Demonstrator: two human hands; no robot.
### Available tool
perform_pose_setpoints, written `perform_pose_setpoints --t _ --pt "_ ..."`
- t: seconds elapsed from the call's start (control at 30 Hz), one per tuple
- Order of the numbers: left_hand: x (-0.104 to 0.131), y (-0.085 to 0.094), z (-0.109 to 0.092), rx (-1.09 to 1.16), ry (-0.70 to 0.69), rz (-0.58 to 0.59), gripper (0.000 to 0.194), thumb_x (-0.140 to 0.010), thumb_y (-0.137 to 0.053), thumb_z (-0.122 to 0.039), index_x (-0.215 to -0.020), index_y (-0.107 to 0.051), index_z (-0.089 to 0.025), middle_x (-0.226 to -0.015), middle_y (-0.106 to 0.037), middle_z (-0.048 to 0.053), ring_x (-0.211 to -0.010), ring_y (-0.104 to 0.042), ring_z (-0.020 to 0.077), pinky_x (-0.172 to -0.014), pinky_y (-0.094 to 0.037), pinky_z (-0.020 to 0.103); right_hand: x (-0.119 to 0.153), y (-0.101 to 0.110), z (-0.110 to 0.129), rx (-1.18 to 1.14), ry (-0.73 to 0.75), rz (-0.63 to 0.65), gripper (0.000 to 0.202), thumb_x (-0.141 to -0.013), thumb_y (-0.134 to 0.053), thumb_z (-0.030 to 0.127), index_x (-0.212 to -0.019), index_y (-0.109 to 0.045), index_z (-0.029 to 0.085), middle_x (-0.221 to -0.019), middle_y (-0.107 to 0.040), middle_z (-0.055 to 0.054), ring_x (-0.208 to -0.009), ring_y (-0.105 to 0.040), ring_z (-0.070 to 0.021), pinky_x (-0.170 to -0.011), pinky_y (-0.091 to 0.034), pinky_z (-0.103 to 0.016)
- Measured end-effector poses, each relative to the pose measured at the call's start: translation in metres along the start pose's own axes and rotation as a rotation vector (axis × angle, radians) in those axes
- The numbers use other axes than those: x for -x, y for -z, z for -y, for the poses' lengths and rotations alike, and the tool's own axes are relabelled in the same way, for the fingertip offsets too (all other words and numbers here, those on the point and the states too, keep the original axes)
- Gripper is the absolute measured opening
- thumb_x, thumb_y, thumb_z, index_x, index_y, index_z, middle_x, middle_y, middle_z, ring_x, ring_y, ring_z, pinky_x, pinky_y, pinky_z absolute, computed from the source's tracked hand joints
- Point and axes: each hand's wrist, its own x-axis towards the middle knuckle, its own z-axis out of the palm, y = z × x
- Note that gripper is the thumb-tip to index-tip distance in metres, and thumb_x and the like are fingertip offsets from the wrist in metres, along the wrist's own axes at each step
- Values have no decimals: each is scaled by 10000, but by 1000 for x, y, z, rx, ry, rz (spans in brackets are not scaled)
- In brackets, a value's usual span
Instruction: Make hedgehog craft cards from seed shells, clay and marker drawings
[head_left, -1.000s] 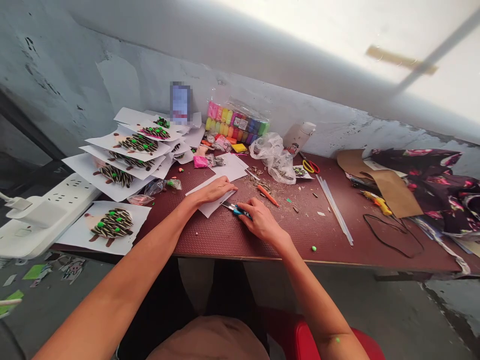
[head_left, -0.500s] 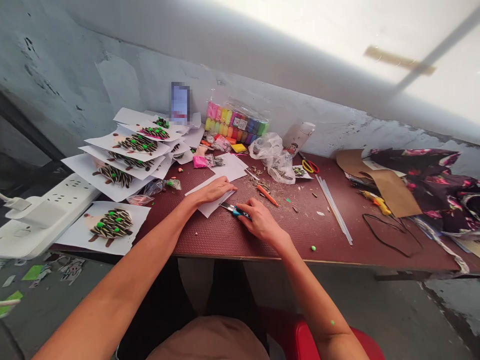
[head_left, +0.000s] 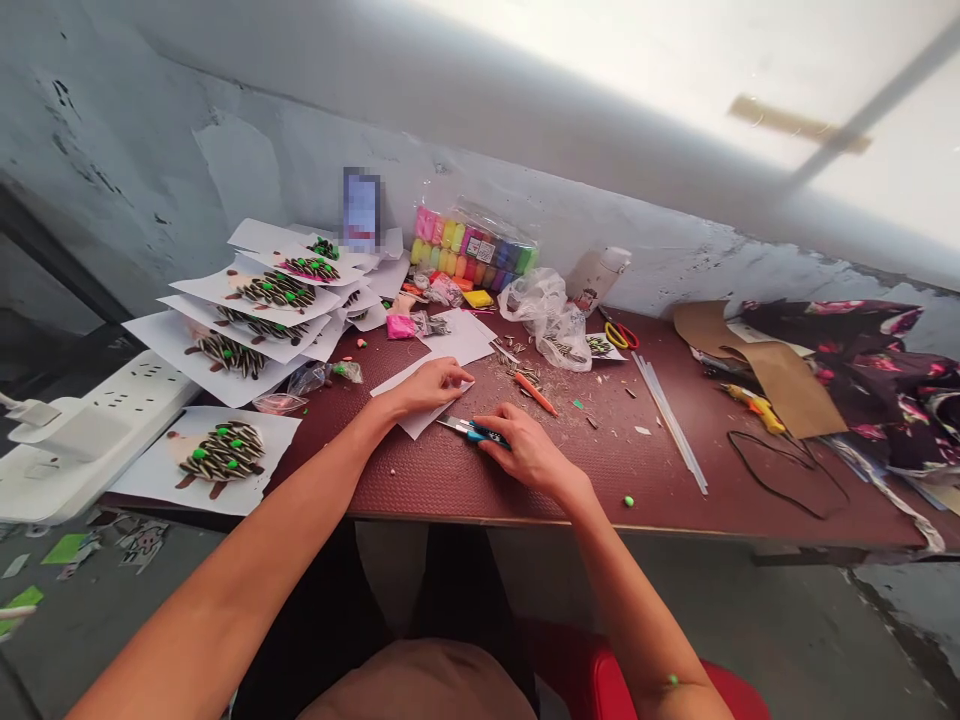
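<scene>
My left hand [head_left: 431,386] lies across a white sheet of paper [head_left: 414,425], its fingers curled at the paper's right corner. In my right hand [head_left: 521,440] is a blue utility knife [head_left: 484,432], blade pointing left. The blade tip is close to the paper's lower right edge, low over the table. Whether it touches the paper I cannot tell. Another white sheet [head_left: 466,335] lies just behind my left hand. An orange pen-like tool [head_left: 536,393] rests beyond my right hand, near scattered sunflower seeds [head_left: 506,358].
Stacked seed hedgehog pictures [head_left: 255,325] stand at left beside a power strip [head_left: 97,440]. Behind are a pack of coloured clay [head_left: 472,245], a plastic bag [head_left: 555,320] and a bottle [head_left: 600,280]. Scissors [head_left: 621,334], clear sticks [head_left: 670,425] and a glue gun [head_left: 757,408] lie right.
My right hand has drawn the knife slightly down and right, away from the left hand's fingers. My left hand's fingers are more bent at the paper's corner.
</scene>
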Motion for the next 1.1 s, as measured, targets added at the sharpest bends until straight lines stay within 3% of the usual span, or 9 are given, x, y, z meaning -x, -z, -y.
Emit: perform_pose_setpoints --t 0.17,0.27,0.47,0.53,0.73,0.87,1.0,1.1 --pt "-1 -4 0 -25 3 -40 374 -832 -593 -278 -1144 -770 -170 -898 -720 61 -816 -610 201 -796 -488 314 5 5 -12 -11 -17 -55 301 -980 -631 207 -1274 -697 195 -1036 -608 -78 -969 -589 -198 -902 -469 -316" --pt "0 -3 -3 -14 -4 -125 396 -822 -591 -225 -1179 -755 -174 -901 -739 45 -764 -605 173 -743 -483 285 6 5 -20 -12 -36 -102 315 -981 -624 211 -1290 -686 198 -1068 -623 -91 -1013 -604 -215 -939 -478 -341" --pt "2 14 -1 -73 18 -427 228 -783 -557 -148 -886 -759 -166 -881 -741 53 -778 -631 173 -753 -504 284 4 7 -27 16 -82 -130 322 -989 -600 210 -1298 -688 183 -1104 -635 -122 -1137 -609 -250 -1005 -463 -357" --pt "3 19 1 -41 56 -480 205 -772 -557 -143 -856 -742 -163 -857 -731 51 -766 -637 174 -758 -519 295 2 7 -27 13 -104 -138 324 -991 -591 209 -1300 -685 182 -1107 -635 -124 -1170 -603 -255 -1019 -458 -358" --pt "2 19 -3 378 171 -441 169 -795 -580 -176 -928 -681 -155 -726 -668 5 -623 -648 138 -616 -558 261 -7 6 -21 28 -149 -150 328 -986 -595 208 -1302 -678 172 -1120 -641 -128 -1256 -573 -266 -1045 -451 -364" --pt "2 20 -2 463 162 -484 219 -830 -604 -226 -1017 -680 -142 -715 -664 5 -600 -660 134 -593 -580 259 -13 4 -18 36 -194 -186 325 -980 -609 212 -1296 -675 177 -1191 -648 -142 -1361 -518 -279 -1083 -430 -376" --pt "4 30 2 218 202 -561 222 -892 -550 -252 -1003 -702 -134 -748 -688 48 -673 -686 184 -674 -596 324 -16 5 -18 55 -244 -204 273 -980 -599 199 -1233 -699 185 -1285 -649 -155 -1422 -479 -280 -1119 -404 -391" --pt "9 36 4 -228 282 -627 267 -928 -480 -175 -1020 -730 -154 -1070 -720 133 -993 -699 275 -887 -563 405 -16 5 -18 65 -270 -194 263 -979 -596 194 -1219 -701 183 -1311 -647 -163 -1420 -489 -280 -1105 -417 -396"
